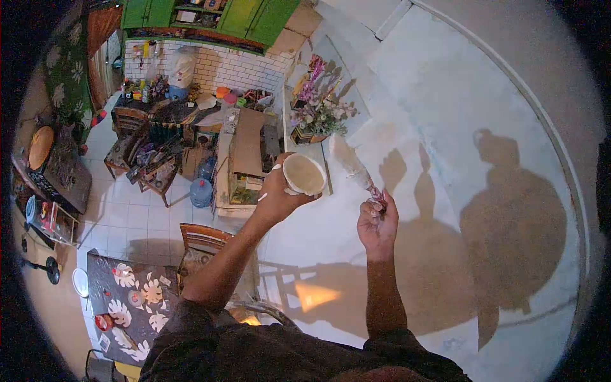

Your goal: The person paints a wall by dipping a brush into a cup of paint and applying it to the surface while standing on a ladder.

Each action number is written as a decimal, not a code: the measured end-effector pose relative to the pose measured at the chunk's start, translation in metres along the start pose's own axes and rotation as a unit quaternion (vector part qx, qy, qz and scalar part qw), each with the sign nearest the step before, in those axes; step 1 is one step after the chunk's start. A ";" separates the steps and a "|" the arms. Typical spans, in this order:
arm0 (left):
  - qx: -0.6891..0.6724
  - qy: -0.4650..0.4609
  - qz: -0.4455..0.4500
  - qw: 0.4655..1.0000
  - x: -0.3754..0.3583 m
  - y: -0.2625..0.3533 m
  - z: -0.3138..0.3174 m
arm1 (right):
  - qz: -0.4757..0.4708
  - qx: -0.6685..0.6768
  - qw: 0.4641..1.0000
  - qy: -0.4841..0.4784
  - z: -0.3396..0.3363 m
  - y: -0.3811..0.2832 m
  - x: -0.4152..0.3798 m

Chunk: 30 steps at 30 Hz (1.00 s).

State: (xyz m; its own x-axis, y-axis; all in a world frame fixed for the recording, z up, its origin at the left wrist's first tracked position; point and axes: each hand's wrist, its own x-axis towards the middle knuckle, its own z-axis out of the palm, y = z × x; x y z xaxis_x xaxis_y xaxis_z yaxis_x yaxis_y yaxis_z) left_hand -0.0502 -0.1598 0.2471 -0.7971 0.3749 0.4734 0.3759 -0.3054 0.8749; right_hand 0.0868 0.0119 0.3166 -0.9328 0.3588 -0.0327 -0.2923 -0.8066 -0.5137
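Observation:
My left hand (280,194) is wrapped round a pale tub (305,174) of whitish paint, its open top facing me. White smears show on that hand's fingers. My right hand (377,223) grips the reddish handle of a paintbrush (349,159). The wide brush head is coated in white and points up and left, overlapping the white wall (433,127). Between the two hands there is a gap, with the tub to the left of the brush.
Flowers in a pot (312,130) stand just beyond the brush. A cardboard-topped counter (251,140) is left of the wall. Below are a wooden chair (203,239), a table with a leaf-patterned cloth (165,274) and a blue water jug (201,193). Shadows fall across the wall.

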 end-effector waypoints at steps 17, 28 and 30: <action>0.047 0.002 -0.005 0.999 0.008 -0.024 0.006 | 0.005 -0.007 1.000 -0.019 -0.002 -0.001 0.010; 0.002 0.020 0.010 1.000 0.006 -0.036 0.009 | -0.027 -0.061 0.995 0.071 -0.009 0.004 0.015; 0.001 0.011 -0.003 1.000 0.006 -0.029 0.007 | -0.023 -0.058 0.996 0.068 -0.005 0.006 0.012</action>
State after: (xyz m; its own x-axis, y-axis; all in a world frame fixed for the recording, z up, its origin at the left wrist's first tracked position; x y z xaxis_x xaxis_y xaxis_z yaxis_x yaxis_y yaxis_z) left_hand -0.0630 -0.1425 0.2253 -0.8092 0.3575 0.4662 0.3727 -0.3011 0.8778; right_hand 0.0743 0.0134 0.3088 -0.8794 0.4607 -0.1198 -0.2996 -0.7312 -0.6128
